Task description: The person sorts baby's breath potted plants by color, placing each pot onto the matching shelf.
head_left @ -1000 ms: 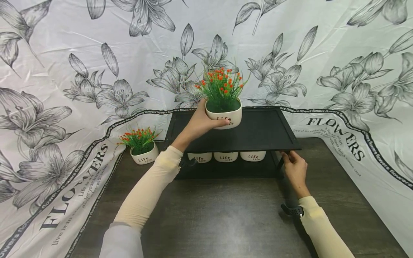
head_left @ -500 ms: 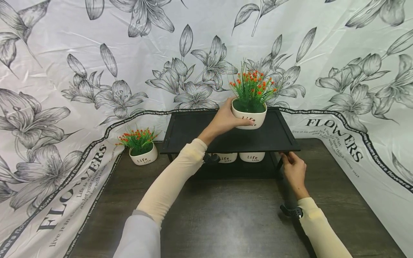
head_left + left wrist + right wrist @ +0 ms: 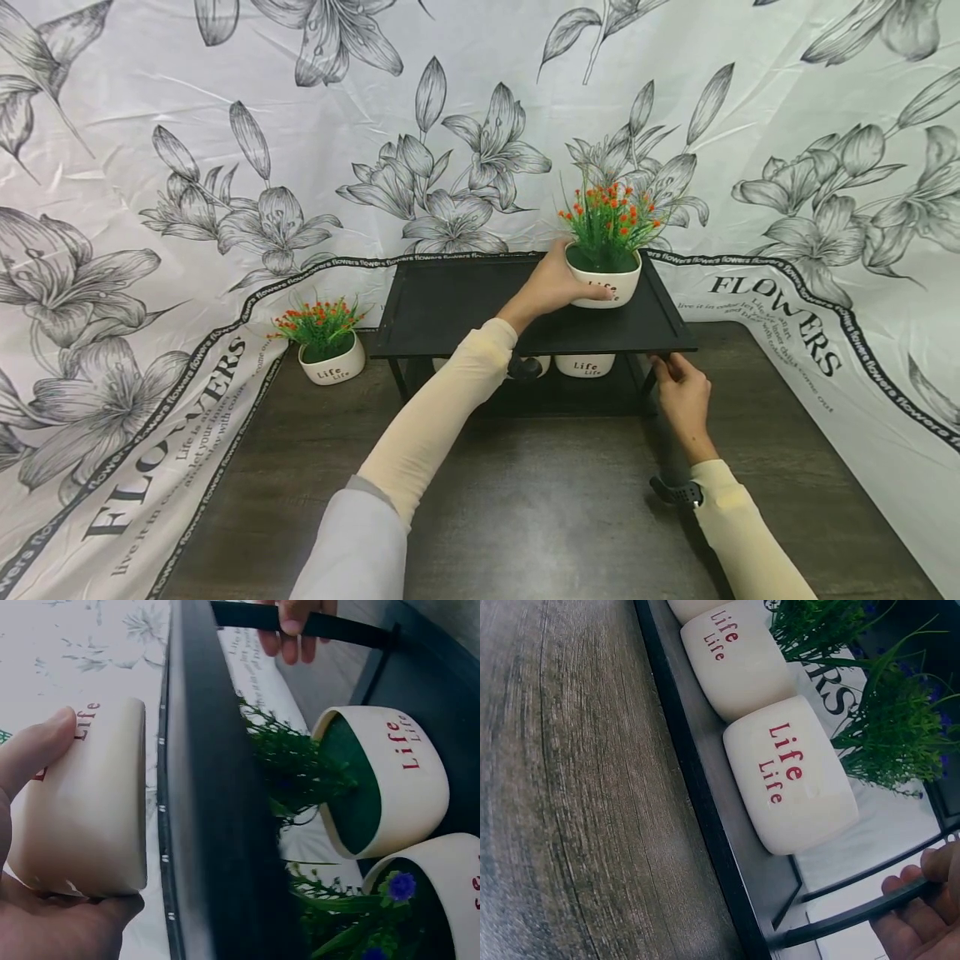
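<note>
My left hand grips a white "Life" pot of artificial orange flowers, thumb across its front. The pot is close over the right part of the black two-tier rack's top shelf. In the left wrist view, the pot's base faces the dark shelf edge, a narrow strip of background between them. My right hand holds the rack's front right leg just under the top shelf; in the right wrist view its fingers curl round that black bar.
Several white pots with purple-flowered greenery stand in a row on the rack's lower tier, partly hidden by the top shelf and my left forearm. Another orange-flowered pot stands on the dark wooden table left of the rack. Flower-printed cloth hangs behind.
My left hand has carried the orange-flowered pot rightward across the top shelf, then lowered it toward the shelf's right part. The right hand has stayed on the rack leg.
</note>
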The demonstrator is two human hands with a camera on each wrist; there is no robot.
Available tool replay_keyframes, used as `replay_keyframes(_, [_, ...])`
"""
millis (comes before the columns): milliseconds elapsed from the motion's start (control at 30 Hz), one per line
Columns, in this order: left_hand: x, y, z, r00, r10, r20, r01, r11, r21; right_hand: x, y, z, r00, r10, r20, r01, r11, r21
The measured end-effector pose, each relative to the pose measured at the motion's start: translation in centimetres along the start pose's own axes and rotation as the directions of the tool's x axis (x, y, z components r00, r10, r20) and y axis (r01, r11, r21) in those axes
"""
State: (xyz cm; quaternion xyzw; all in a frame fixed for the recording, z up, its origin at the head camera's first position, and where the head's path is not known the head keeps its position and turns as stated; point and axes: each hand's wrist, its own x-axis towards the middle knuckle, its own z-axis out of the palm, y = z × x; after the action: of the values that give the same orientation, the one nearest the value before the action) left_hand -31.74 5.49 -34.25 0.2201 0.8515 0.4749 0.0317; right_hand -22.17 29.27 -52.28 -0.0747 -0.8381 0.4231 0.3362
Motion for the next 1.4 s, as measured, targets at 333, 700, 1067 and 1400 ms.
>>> replay_keyframes(333, [0.4, -0.9, 0.7, 0.998, -0.063, 0.016, 0.062, 0.998, 0.022, 0.0, -0.2, 0.2, 1.000, -0.009, -0.007, 0.009, 1.000, 0.008])
replay_keyframes(700, [0.2, -1.1, 0.8, 0.999, -0.035, 0.035, 0.037, 0.999, -0.037, 0.0, -0.2, 0.2, 1.000, -0.012, -0.008, 0.012, 1.000, 0.011])
replay_keyframes(1067, [-1.3, -1.6, -2.0, 0.997, 0.056, 0.058, -0.058, 0.998, 0.033, 0.0, -0.1, 0.2, 0.999, -0.016, -0.033, 0.017, 1.000, 0.017])
replay_keyframes(1400, [-6.2, -2.4, -7.6, 0.991, 0.125, -0.050, -0.125, 0.992, 0.012, -0.1, -0.3, 0.0, 1.000, -0.012, -0.027, 0.012, 1.000, 0.007])
